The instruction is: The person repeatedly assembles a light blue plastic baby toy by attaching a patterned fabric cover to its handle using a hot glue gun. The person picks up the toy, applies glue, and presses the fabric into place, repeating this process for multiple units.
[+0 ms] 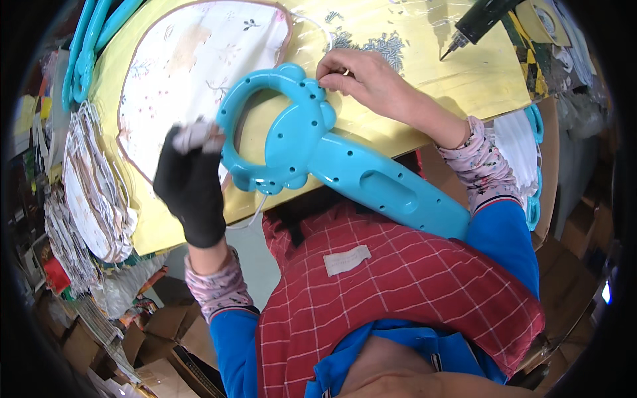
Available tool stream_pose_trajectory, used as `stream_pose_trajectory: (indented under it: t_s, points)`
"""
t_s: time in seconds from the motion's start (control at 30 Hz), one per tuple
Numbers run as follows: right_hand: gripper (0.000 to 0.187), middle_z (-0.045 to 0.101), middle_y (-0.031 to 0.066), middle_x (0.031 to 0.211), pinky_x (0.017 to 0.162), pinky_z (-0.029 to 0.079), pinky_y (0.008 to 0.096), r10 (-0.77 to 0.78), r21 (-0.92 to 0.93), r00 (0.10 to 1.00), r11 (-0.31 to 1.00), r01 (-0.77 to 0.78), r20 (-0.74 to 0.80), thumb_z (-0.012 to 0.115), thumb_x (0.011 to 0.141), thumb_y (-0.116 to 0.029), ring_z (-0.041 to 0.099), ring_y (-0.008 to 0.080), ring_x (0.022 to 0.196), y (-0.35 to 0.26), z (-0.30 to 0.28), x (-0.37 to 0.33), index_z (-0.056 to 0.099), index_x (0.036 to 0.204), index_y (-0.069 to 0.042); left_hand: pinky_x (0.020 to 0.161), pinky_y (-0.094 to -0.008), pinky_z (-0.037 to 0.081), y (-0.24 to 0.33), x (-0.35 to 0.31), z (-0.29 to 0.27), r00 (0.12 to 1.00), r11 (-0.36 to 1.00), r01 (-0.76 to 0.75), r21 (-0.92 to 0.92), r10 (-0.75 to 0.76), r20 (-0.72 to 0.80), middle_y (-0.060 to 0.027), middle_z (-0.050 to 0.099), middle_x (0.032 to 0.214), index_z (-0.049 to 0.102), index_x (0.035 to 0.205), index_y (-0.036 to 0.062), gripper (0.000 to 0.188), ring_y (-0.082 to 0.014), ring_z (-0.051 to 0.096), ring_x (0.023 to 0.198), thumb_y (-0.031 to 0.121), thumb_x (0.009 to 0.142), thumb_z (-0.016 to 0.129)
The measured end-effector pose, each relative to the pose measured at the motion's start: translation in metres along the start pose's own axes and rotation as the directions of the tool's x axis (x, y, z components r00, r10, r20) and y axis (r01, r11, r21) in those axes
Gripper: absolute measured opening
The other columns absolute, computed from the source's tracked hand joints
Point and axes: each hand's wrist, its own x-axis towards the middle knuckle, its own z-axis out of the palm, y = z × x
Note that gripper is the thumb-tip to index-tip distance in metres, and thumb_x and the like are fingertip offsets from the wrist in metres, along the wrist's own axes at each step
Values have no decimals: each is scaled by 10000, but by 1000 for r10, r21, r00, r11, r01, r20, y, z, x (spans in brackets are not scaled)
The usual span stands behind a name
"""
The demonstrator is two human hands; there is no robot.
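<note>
A turquoise plastic frame, with an open ring, a scalloped edge and a long handle, lies across the table edge toward my body. Several small dark holes dot its face. My right hand is bare, thumb and forefinger pinched beside a hole on the ring's upper right edge; anything between the fingertips is too small to make out. My left hand wears a black glove with pale-wrapped fingertips. It is closed beside the ring's left edge, blurred, and its contents are hidden. Small metal screws lie scattered beyond my right hand.
An oval white printed fabric panel with brown edging lies on the yellow tabletop. A dark powered screwdriver points down at the upper right. Stacked fabric panels stand at the left, near more turquoise frames. Cardboard boxes surround the table.
</note>
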Motion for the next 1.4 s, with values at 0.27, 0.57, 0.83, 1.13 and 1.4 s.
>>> stream_pose_trajectory:
  t_s: [0.27,0.57,0.83,1.13,1.4]
  points:
    - [161,676,94,1029,774,538,303,-365,-289,928,898,332,-68,646,895,-38,664,218,920,-5,-14,-2,674,1050,-6,824,-318,546,-12,-128,3,967,967,164,196,-119,-227,-118,696,960,604,1005,29,268,-201,677,926,-96,803,730]
    - [294,630,62,873,587,472,233,-190,-101,808,982,161,-558,630,960,-162,597,108,682,-23,-67,-8,604,1211,-10,723,-329,545,-12,-116,12,953,685,-303,662,224,204,-117,709,919,658,1028,62,279,-256,691,824,-53,783,728]
    - [474,665,135,1031,764,557,288,-410,-444,299,894,-53,-862,776,852,-157,652,194,902,77,-193,-21,557,1223,42,981,-478,464,-5,-109,17,970,633,-217,743,226,91,-198,608,1256,534,1314,22,491,-405,583,1150,92,851,684]
    - [526,621,139,785,619,551,400,149,311,673,942,126,-724,659,904,-225,610,249,619,62,-161,-11,443,1323,6,994,-504,484,-26,-49,119,621,557,-762,331,482,618,-186,587,1121,620,1178,128,387,-353,594,1077,88,793,631]
    - [829,626,85,746,603,538,329,30,691,835,579,433,-549,742,832,-481,642,190,621,-60,-56,14,388,1400,8,978,-504,500,-24,-43,119,603,616,-746,253,464,649,-174,583,1060,631,1147,124,397,-340,595,1012,82,753,659]
